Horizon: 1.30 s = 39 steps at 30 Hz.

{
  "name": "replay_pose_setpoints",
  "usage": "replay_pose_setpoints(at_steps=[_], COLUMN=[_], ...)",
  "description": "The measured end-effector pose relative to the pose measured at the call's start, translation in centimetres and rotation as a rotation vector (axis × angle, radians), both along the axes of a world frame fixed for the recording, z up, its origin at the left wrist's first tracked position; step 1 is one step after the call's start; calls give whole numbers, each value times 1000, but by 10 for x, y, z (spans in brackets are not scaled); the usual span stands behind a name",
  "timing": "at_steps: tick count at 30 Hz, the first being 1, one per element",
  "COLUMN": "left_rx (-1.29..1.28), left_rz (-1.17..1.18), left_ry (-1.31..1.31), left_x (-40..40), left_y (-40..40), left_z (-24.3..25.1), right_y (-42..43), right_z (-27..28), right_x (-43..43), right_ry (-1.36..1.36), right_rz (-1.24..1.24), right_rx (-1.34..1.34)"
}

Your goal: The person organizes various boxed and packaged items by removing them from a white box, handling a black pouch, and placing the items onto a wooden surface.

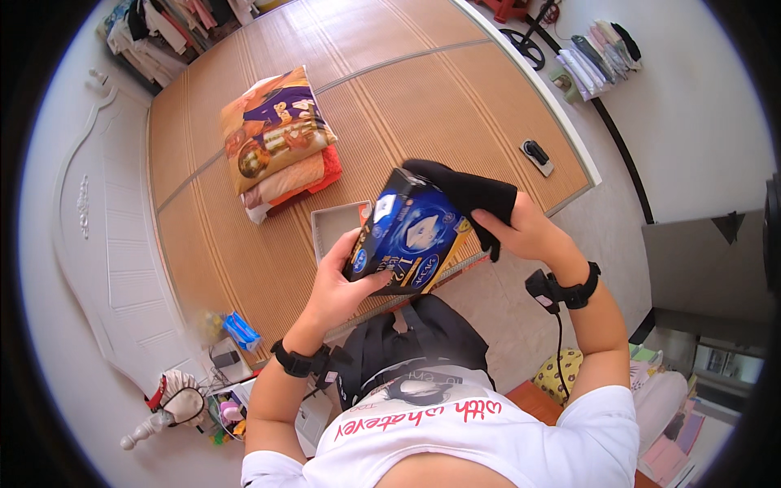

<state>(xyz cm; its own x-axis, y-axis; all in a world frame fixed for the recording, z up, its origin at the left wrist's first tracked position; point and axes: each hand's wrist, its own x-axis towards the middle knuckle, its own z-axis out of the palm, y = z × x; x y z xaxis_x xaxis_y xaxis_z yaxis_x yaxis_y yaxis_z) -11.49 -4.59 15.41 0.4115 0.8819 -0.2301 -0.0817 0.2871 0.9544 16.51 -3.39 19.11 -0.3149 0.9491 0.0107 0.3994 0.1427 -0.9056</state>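
Observation:
My left hand (341, 283) grips the lower left side of a dark blue printed box (406, 235), which is tilted in front of me. My right hand (528, 229) holds a black cloth item (482, 189) against the upper right side of the box. The cloth's far end lies over the box's top corner, and part of it hangs below my right fingers. Behind the box, an open shallow box (338, 226) lies on the woven mat (396, 104), partly hidden by the blue box and my left hand.
A printed pillow (274, 128) rests on folded bedding (305, 183) on the mat. A small black object on a light card (537, 157) lies near the bed's right edge. A blue packet (242, 331) is at the lower left. Folded clothes (595, 64) stand beyond the bed.

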Motion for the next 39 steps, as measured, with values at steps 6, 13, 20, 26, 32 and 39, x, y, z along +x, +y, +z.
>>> replay_pose_setpoints(at_steps=[6, 13, 20, 26, 32, 39], left_rx=[-7, 285, 287, 333, 344, 466], left_rz=[-115, -286, -133, -149, 3, 303], left_ry=[79, 534, 398, 762, 764, 499], left_x=[-7, 22, 23, 3, 5, 17], left_y=[9, 18, 21, 18, 19, 9], left_z=[7, 13, 32, 24, 19, 11], right_y=[-9, 6, 9, 22, 10, 10], right_z=[-35, 60, 32, -6, 28, 15], right_x=[58, -22, -33, 8, -38, -76], right_ry=[-241, -414, -671, -627, -561, -523], right_rz=[-292, -2, 412, 324, 132, 357], right_rx=[-121, 593, 603, 380, 499, 570])
